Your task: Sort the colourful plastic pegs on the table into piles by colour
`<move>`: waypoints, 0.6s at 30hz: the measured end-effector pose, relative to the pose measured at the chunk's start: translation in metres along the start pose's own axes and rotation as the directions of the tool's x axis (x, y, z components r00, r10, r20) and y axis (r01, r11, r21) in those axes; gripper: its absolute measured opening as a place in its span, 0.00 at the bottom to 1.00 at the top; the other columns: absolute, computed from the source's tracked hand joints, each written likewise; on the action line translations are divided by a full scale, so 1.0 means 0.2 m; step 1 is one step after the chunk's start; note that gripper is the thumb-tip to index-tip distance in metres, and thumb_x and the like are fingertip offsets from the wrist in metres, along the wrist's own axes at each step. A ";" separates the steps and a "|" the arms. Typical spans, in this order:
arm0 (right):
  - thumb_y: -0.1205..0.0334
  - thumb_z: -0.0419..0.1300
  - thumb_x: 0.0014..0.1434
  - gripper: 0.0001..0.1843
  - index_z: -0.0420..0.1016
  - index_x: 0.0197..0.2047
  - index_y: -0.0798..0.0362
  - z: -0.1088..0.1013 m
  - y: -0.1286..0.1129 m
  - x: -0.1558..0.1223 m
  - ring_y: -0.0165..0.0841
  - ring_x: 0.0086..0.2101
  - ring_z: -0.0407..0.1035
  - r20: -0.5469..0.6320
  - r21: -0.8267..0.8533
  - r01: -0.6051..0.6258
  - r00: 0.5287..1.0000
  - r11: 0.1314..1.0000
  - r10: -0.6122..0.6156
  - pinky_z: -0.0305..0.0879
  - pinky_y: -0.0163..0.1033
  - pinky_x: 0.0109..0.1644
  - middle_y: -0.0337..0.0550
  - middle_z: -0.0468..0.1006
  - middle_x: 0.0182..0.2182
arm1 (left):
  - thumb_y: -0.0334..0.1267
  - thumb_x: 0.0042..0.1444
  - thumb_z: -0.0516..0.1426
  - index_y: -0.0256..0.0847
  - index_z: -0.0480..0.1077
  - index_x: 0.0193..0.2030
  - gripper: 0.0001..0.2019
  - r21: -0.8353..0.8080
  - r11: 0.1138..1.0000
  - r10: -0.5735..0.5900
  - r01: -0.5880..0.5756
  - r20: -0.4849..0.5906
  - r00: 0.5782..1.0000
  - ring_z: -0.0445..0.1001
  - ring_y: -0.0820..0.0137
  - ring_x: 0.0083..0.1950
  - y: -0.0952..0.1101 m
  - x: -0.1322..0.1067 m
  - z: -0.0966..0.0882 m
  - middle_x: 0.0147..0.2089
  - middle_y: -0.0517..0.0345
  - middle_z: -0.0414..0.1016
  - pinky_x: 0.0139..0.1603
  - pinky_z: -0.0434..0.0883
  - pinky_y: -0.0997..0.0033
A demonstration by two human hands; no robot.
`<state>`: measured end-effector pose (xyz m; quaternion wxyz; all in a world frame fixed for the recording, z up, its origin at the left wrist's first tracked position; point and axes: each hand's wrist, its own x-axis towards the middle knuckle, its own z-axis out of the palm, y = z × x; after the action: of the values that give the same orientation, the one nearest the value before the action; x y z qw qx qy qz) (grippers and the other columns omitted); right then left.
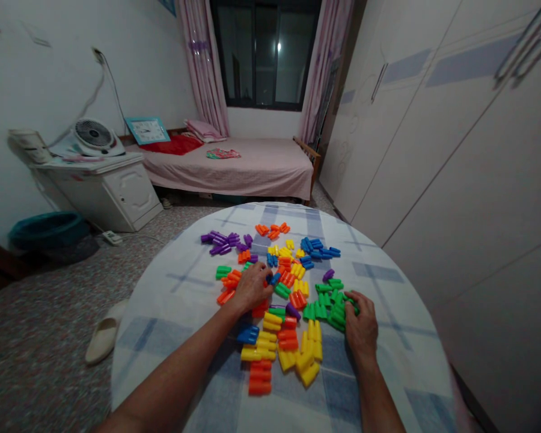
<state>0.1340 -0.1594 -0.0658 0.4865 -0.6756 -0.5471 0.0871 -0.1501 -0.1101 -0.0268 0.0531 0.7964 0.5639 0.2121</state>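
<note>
- Nearest the camera, a stack of orange blocks [260, 377] lies at the 6 o'clock edge of the spread on the round worktop [175, 300], which wears a blue-checked cloth.
- Left hand [252, 285], at about 9 o'clock in the spread, is curled narrow with its fingertips pinching a blue block [275, 278]; orange pieces [228, 287] lie just beside its knuckles.
- At the centre, mixed yellow, red and orange blocks [291, 270] sit packed together, with yellow blocks [304, 355] toward 6 o'clock.
- At 11 o'clock lies a purple group [223, 242]; at 1 o'clock, a blue group [318, 248].
- Right hand [361, 325], at 4 o'clock, rests palm down with fingers loosely bent on the edge of the green pile [333, 304]; whether it grips any piece I cannot tell.
- Beyond the worktop, at 12 o'clock, stands a pink-covered bed [252, 165].
</note>
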 end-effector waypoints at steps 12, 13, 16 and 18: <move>0.56 0.48 0.54 0.17 0.72 0.40 0.54 0.01 0.01 0.00 0.39 0.48 0.63 0.001 0.024 0.007 1.000 1.000 -0.007 0.55 0.47 0.58 0.50 0.69 0.45 | 0.28 0.54 0.52 0.40 0.71 0.48 0.16 -0.109 0.993 -0.051 0.052 0.012 0.999 0.71 0.67 0.48 0.00 0.03 -0.02 0.45 0.53 0.73 0.50 0.67 0.69; 0.56 0.48 0.54 0.17 0.72 0.41 0.54 0.01 0.01 0.00 0.39 0.48 0.63 0.003 0.023 0.010 1.000 1.000 -0.010 0.55 0.46 0.58 0.50 0.69 0.45 | 0.28 0.54 0.52 0.40 0.70 0.49 0.16 -0.126 0.991 -0.033 0.033 0.006 0.999 0.71 0.67 0.49 0.01 0.03 -0.02 0.46 0.53 0.72 0.51 0.67 0.70; 0.56 0.48 0.54 0.17 0.72 0.41 0.54 0.01 0.01 0.00 0.39 0.48 0.63 -0.001 0.020 0.012 1.000 1.000 -0.012 0.55 0.46 0.57 0.49 0.69 0.45 | 0.34 0.55 0.54 0.42 0.67 0.55 0.19 -0.139 0.986 0.096 -0.091 0.031 0.995 0.69 0.65 0.53 0.02 0.02 -0.02 0.53 0.51 0.69 0.54 0.66 0.68; 0.56 0.48 0.54 0.17 0.72 0.40 0.53 0.01 0.00 0.00 0.39 0.48 0.63 -0.004 0.024 0.015 1.000 1.000 -0.015 0.55 0.47 0.57 0.49 0.69 0.44 | 0.38 0.56 0.55 0.43 0.65 0.58 0.21 -0.109 0.987 0.124 -0.117 0.059 0.990 0.69 0.64 0.53 0.03 0.03 0.00 0.55 0.51 0.68 0.54 0.67 0.67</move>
<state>0.1333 -0.1593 -0.0675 0.4962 -0.6658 -0.5501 0.0887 -0.1442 -0.1074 -0.0233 0.1005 0.8318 0.5006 0.2179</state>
